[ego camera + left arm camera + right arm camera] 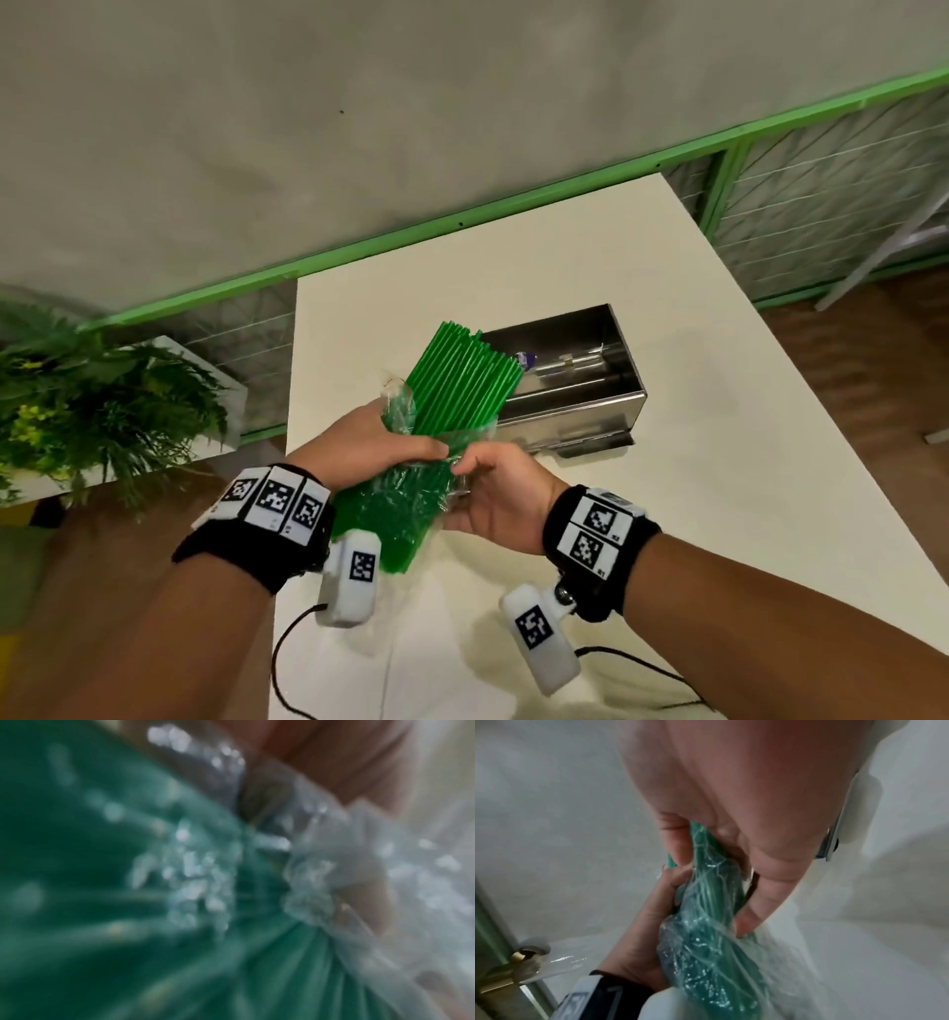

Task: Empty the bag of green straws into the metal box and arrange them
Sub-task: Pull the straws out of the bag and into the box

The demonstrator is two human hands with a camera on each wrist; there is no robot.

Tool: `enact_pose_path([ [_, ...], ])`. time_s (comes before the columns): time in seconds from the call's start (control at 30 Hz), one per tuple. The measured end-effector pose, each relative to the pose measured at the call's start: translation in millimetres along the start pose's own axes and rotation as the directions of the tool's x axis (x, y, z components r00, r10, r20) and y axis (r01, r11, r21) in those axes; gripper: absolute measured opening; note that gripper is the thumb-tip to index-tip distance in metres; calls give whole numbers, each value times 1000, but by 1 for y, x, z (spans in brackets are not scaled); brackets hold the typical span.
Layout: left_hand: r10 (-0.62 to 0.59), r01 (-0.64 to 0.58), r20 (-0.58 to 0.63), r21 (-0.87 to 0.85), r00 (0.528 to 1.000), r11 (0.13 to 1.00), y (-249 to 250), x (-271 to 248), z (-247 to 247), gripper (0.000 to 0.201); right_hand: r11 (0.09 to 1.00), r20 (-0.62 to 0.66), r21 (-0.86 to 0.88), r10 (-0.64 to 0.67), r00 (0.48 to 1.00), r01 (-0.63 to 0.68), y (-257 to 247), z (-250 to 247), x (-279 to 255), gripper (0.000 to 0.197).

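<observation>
A bundle of green straws (462, 375) sticks halfway out of a crumpled clear plastic bag (405, 501), tips pointing at the open metal box (575, 406) on the white table (719, 462). My left hand (380, 442) grips the bundle around its middle, over the bag's mouth. My right hand (493, 493) pinches the bag's plastic beside it. The right wrist view shows my right hand (713, 858) curled round the bag (706, 953) with the straws inside. The left wrist view is a blur of green straws (102, 882) and plastic (359, 862).
Inside the box lies a small purple-tipped object (526, 358). A leafy plant (102, 395) in a white planter stands left of the table. A green-framed railing (667, 154) runs behind. Black cables (287, 663) trail over the table's near edge.
</observation>
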State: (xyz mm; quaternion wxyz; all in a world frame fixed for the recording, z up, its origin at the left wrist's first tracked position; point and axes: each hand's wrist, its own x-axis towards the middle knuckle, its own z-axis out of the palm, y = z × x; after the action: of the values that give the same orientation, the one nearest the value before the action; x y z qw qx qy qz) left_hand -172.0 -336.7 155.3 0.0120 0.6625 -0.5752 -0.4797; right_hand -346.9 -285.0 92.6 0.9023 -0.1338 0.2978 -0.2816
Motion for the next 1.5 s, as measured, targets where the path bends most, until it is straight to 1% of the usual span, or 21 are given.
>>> enact_pose_path([
  [0.1, 15, -7, -40, 177, 999, 984, 2, 3, -16, 74, 996, -21, 66, -52, 998, 53, 5, 6, 9, 47],
  [0.23, 115, -45, -124, 463, 986, 885, 16, -3, -31, 131, 973, -95, 198, -103, 990, 120, 10, 18, 24, 44],
  [0.3, 180, -112, -71, 554, 981, 825, 19, -10, -29, 141, 957, -140, 248, -119, 983, 151, 12, 21, 27, 35],
  [0.37, 219, -169, -4, 618, 976, 768, 16, -13, -23, 139, 955, -197, 233, -136, 971, 181, 12, 23, 28, 37],
  [0.43, 237, -181, 0, 644, 972, 744, 8, -8, -17, 140, 964, -256, 168, -158, 954, 205, 10, 26, 29, 45],
  [0.5, 228, -166, -19, 627, 974, 761, 1, -2, -14, 137, 973, -306, 117, -155, 940, 198, 11, 28, 32, 47],
  [0.6, 213, -163, -29, 547, 977, 821, -4, 8, -17, 119, 987, -361, 20, -144, 922, 162, 10, 31, 34, 41],
  [0.7, 204, -150, -63, 483, 977, 863, -7, 11, -19, 100, 985, -329, -134, -150, 932, 111, 9, 31, 26, 26],
  [0.83, 218, -154, -87, 465, 972, 872, -8, 12, -15, 95, 908, -383, -417, -210, 900, 35, 9, 33, 10, 20],
  [0.9, 225, -148, -110, 474, 968, 868, -10, 15, -14, 93, 753, -405, -655, -277, 871, -65, 9, 36, 0, 23],
  [0.93, 226, -144, -123, 473, 966, 869, -11, 16, -14, 92, 591, -389, -798, -351, 852, -121, 8, 37, -6, 24],
  [0.97, 223, -138, -130, 471, 966, 871, -12, 16, -13, 91, 360, -332, -917, -454, 827, -170, 6, 40, -14, 23],
  [1.0, 211, -126, -130, 474, 969, 872, -12, 16, -13, 89, 93, -228, -973, -569, 790, -213, 5, 45, -21, 23],
  [1.07, 213, -123, -133, 488, 968, 864, -14, 19, -12, 79, -390, 155, -896, -722, 674, -212, -1, 59, -28, 34],
  [1.1, 242, -142, -124, 530, 962, 836, -13, 18, -11, 71, -558, 339, -808, -704, 624, -190, -7, 68, -26, 44],
  [1.13, 258, -153, -92, 601, 962, 785, -11, 18, -11, 63, -671, 443, -720, -641, 627, -177, -14, 76, -20, 59],
  [1.17, 264, -163, -55, 662, 963, 732, -8, 18, -11, 62, -743, 459, -646, -563, 687, -176, -23, 82, -12, 78],
  [1.23, 289, -180, -16, 750, 957, 637, -6, 20, -8, 68, -835, 341, -509, -419, 841, -209, -41, 89, 12, 107],
  [1.3, 298, -174, -41, 731, 954, 660, -5, 18, -6, 66, -879, 170, -410, -335, 927, -243, -54, 85, 34, 122],
  [1.4, 265, -169, -87, 571, 960, 803, -14, 18, -5, 70, -892, 33, -366, -298, 954, -266, -65, 77, 47, 136],
  [1.5, 292, -194, -131, 493, 947, 848, -24, 13, -6, 98, -905, 73, -351, -285, 956, -243, -66, 72, 46, 123],
])
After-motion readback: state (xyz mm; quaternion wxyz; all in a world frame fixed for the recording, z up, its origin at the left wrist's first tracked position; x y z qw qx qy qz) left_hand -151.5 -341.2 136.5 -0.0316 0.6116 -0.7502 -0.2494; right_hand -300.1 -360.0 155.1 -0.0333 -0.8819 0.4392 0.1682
